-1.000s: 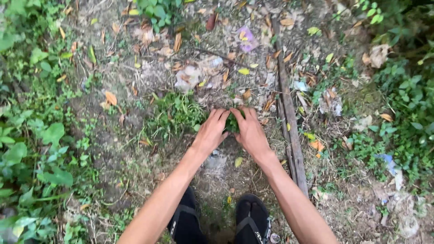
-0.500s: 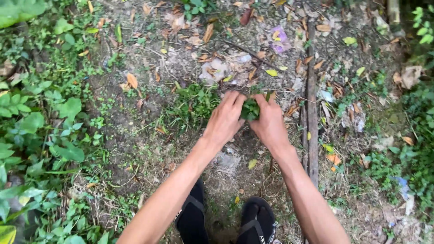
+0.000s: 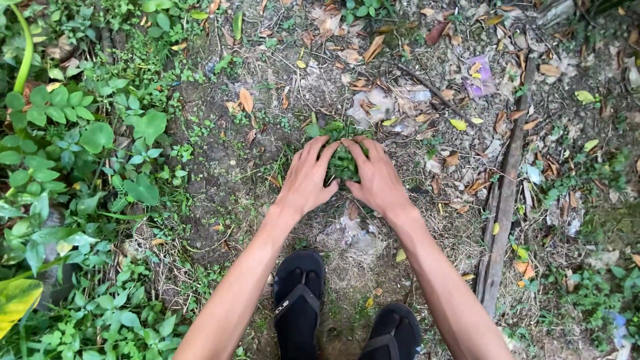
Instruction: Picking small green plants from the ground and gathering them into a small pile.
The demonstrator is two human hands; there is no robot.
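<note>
The fingers of both hands curl inward around a small clump of green weeds [image 3: 343, 162], the tips nearly meeting over its top so that only a strip of leaves shows between them. The left hand [image 3: 308, 179] wraps the clump's left side with its fingers closed against the leaves; the right hand [image 3: 377, 180] does the same on the right side, thumb tucked low. Both hands grip the clump, which sits on the ground directly between the two palms, ahead of the person's feet.

Just beyond the fingertips lie pale scraps of litter [image 3: 373, 105] and dry brown leaves. Both forearms reach down from the bottom edge. Below them stand two black sandals [image 3: 298, 300]. A weathered wooden plank [image 3: 505, 200] lies to the right, well apart from the hands, and broad-leaved green plants [image 3: 73, 153] fill the left side.
</note>
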